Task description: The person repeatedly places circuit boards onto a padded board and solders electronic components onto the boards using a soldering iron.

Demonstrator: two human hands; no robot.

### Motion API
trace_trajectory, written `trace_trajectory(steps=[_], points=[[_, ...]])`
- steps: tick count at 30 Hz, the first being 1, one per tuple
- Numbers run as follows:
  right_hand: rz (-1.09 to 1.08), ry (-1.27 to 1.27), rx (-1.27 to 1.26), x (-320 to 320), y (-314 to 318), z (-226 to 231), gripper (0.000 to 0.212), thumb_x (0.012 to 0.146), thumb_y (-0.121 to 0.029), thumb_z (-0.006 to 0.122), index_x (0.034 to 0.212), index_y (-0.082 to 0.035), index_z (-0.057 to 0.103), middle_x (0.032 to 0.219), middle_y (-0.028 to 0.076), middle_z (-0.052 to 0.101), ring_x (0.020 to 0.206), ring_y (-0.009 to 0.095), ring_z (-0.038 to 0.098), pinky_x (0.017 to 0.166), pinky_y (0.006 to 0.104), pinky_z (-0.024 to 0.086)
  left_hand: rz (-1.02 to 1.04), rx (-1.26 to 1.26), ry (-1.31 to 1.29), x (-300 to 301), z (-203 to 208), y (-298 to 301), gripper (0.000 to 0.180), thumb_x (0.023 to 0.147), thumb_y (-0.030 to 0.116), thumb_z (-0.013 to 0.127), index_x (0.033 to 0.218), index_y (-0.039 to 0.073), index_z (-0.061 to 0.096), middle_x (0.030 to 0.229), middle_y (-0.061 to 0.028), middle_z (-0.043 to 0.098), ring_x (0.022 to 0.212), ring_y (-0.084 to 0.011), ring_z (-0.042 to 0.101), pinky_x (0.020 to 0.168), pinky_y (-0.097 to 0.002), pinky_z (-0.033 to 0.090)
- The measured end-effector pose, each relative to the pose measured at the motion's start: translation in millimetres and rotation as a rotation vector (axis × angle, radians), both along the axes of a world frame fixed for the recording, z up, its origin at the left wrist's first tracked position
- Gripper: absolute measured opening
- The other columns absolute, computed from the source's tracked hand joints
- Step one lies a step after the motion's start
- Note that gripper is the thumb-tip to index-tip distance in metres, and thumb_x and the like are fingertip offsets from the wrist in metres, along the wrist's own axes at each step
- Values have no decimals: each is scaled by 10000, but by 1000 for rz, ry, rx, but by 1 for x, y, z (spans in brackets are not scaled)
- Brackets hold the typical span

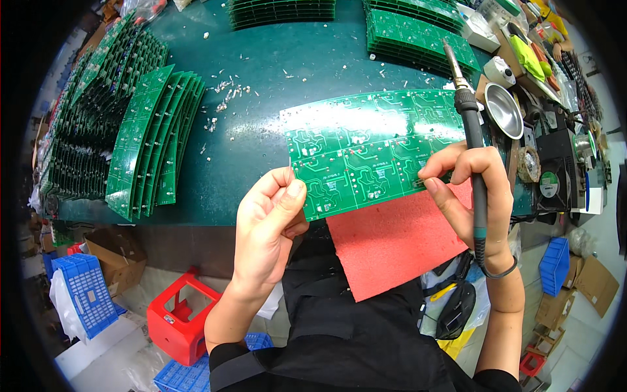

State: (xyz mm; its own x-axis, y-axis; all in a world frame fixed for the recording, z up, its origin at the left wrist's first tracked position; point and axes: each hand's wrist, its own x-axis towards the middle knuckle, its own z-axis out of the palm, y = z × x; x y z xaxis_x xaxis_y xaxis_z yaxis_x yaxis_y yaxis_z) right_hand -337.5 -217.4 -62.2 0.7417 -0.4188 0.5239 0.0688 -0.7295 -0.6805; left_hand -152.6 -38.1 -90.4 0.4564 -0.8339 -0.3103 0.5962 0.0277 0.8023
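While the left hand (264, 222) pinches one circuit board (369, 153), the right hand (496, 193) grips one soldering iron (470, 124).

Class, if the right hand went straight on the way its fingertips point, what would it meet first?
Probably the green circuit board: the right hand points left across its lower part and may already touch it, though depth is unclear.
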Motion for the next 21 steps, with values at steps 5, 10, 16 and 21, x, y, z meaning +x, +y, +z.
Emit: trace_trajectory(steps=[5,10,16,21], points=[[20,7,-11,-1,1,0,303,757,148,662,901,-35,467,815,121,655,780,192,675,716,287,535,6,9,6,0,0,0,170,957,185,612,1047,53,555,741,76,483,574,1,338,518,-185,263],[39,-7,-21,0,1,0,308,754,150,658,901,-38,464,811,122,652,774,196,673,716,295,536,9,23,-1,1,3,0,173,953,187,618,1048,54,557,739,78,483,573,1,338,519,-185,262],[50,-20,2,0,0,-1,315,755,147,660,913,-35,456,803,122,647,777,196,675,713,289,534,11,25,-5,0,4,0,177,952,184,619,1052,52,558,741,77,487,575,1,343,519,-185,262],[31,-23,4,-1,2,-2,323,744,155,667,905,-37,465,810,124,651,770,198,671,710,291,530,11,25,-3,-1,5,2,175,953,181,618,1051,49,557,743,74,488,577,2,346,518,-185,263]])
